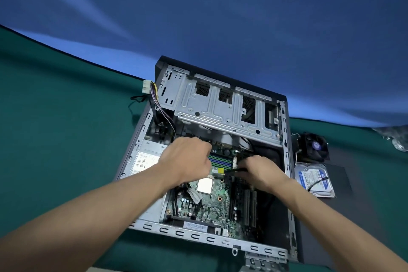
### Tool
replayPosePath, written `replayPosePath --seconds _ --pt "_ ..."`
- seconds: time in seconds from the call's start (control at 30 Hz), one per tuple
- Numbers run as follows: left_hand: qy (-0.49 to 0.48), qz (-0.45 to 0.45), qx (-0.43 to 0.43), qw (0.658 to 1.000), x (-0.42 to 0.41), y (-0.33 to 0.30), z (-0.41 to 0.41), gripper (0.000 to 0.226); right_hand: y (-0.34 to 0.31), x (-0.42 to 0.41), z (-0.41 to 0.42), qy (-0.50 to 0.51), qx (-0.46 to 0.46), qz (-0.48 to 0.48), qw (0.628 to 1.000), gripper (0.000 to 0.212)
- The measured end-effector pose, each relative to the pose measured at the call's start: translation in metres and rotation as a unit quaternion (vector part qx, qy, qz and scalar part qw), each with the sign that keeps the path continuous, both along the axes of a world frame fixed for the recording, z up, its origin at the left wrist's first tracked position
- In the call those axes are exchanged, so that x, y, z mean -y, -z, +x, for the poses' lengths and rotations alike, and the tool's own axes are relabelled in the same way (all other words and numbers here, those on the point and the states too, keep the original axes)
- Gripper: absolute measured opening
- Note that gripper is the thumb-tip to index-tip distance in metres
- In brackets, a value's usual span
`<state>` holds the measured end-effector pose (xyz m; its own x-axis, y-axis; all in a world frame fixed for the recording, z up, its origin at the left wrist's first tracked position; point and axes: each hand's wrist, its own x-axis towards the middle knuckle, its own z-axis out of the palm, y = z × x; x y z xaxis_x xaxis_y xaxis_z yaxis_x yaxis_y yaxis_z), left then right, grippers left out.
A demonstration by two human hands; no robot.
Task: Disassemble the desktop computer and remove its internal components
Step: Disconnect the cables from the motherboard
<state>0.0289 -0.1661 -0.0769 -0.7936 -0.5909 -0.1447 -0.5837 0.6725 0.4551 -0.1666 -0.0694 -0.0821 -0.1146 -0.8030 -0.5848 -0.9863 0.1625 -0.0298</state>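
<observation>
- Case (284,161) lies on its side at the middle of the green table (55,117), open side up, so the board faces the person and both hands can reach straight down into it.
- Board (212,207) fills the 6 o'clock half of the case; the bare CPU (205,185) shows at its centre with no cooler on it, which I judge leaves the memory as the part now in hand.
- Memory slots (220,161), striped blue and green, sit just at 12 o'clock of the CPU, between the two hands.
- Left hand (187,161) is at 9 o'clock of the slots, fingers curled down at their end; what the fingertips grasp is hidden, so I cannot tell its grip.
- Right hand (258,172) is at 3 o'clock of the slots, fingers bent round a dark thin piece, likely a cable or a module edge; it is too blurred to name.
- Drive cage (220,104) spans the 12 o'clock end of the case, its bays empty.
- Power supply (143,161) sits at 9 o'clock inside the case; its white plug (146,87) hangs out over the wall at 11 o'clock, out of the way.
- Fan cooler (313,147) and hard drive (314,180) lie on the table at 3 o'clock, just beside the case, set apart as removed parts.
</observation>
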Motion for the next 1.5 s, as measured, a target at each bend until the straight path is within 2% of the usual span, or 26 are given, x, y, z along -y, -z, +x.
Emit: replayPosePath --seconds 0.07,0.1,0.2,0.23,0.3,0.4,0.5,0.6,0.7,0.77,0.83,1.0,1.13,1.23,1.4,1.5 --pt "-0.076 0.028 -0.063 0.995 0.001 0.000 0.001 0.008 -0.011 -0.001 0.002 0.085 0.104 -0.065 0.989 0.026" --pt "-0.116 0.039 -0.100 0.987 0.002 -0.001 0.001 0.009 -0.017 -0.001 0.004 0.140 0.163 -0.096 0.972 0.025" --pt "-0.163 0.043 -0.160 0.973 0.002 -0.003 0.003 0.025 -0.033 0.002 0.006 0.308 0.334 -0.181 0.872 0.021" --pt "-0.164 0.037 -0.163 0.972 0.002 -0.003 0.003 0.029 -0.039 0.005 0.006 0.340 0.363 -0.212 0.841 0.023" --pt "-0.161 0.027 -0.153 0.975 0.002 -0.005 0.003 0.039 -0.049 0.012 0.005 0.368 0.356 -0.270 0.816 0.027" --pt "-0.148 0.018 -0.137 0.979 0.001 -0.005 0.002 0.049 -0.053 0.022 0.003 0.365 0.223 -0.323 0.844 0.033" --pt "-0.145 0.026 -0.128 0.981 0.001 -0.007 0.003 0.046 -0.055 0.032 0.004 0.332 0.074 -0.324 0.883 0.037" --pt "-0.132 0.025 -0.122 0.983 0.000 -0.009 0.003 0.039 -0.058 0.044 0.007 0.326 -0.007 -0.294 0.899 0.036" --pt "-0.119 0.025 -0.118 0.986 0.001 -0.011 0.003 0.034 -0.064 0.059 0.009 0.328 -0.066 -0.234 0.913 0.023" --pt "-0.116 0.022 -0.116 0.986 0.001 -0.010 0.003 0.031 -0.065 0.065 0.013 0.322 -0.093 -0.211 0.918 0.026" --pt "-0.113 0.021 -0.116 0.987 0.002 -0.009 0.003 0.030 -0.065 0.068 0.015 0.305 -0.109 -0.203 0.924 0.036" --pt "-0.103 0.020 -0.108 0.989 0.003 -0.005 0.002 0.028 -0.062 0.065 0.011 0.252 -0.155 -0.196 0.935 0.043" --pt "-0.093 0.014 -0.092 0.991 0.004 -0.002 0.000 0.021 -0.059 0.070 0.019 0.194 -0.184 -0.176 0.947 0.033" --pt "-0.088 0.014 -0.081 0.993 0.005 -0.003 0.000 0.017 -0.052 0.078 0.022 0.224 -0.147 -0.190 0.945 0.028" --pt "-0.079 0.014 -0.064 0.995 0.006 -0.002 -0.001 0.013 -0.045 0.064 0.016 0.281 -0.003 -0.241 0.929 0.038" --pt "-0.068 0.013 -0.052 0.996 0.006 -0.001 -0.001 0.013 -0.049 0.050 0.021 0.260 -0.023 -0.292 0.920 0.037"
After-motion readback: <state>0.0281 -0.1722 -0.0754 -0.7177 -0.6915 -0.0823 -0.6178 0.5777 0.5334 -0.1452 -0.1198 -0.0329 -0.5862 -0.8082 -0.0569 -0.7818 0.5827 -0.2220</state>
